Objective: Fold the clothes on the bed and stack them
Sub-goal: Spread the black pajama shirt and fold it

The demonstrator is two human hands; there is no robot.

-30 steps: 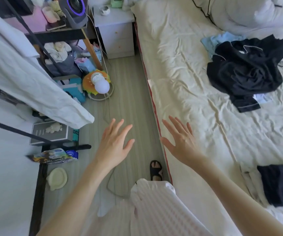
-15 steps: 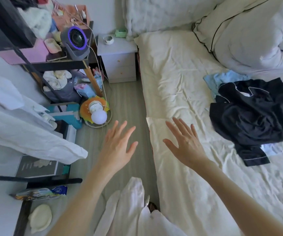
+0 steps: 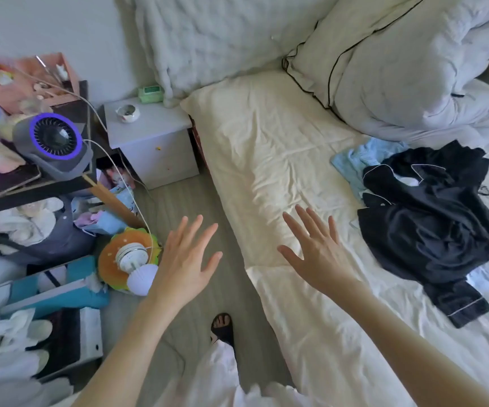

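both hands are held out flat, holding nothing; the left hand [image 3: 186, 261] hangs over the floor beside the bed [image 3: 266, 160], fingers straight and spread apart; the right hand [image 3: 318, 254] is over the bed's near edge, fingers likewise splayed; the crumpled black clothes [image 3: 431, 227] lie on the sheet well to the right of the right fingertips, overlapping a light blue garment [image 3: 354, 160] lying beyond those fingertips, to their right.

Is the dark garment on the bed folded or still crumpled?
Crumpled, not folded: the dark garment lies in a loose, wrinkled heap on the bed, partly over a light blue cloth. Neither hand touches it.
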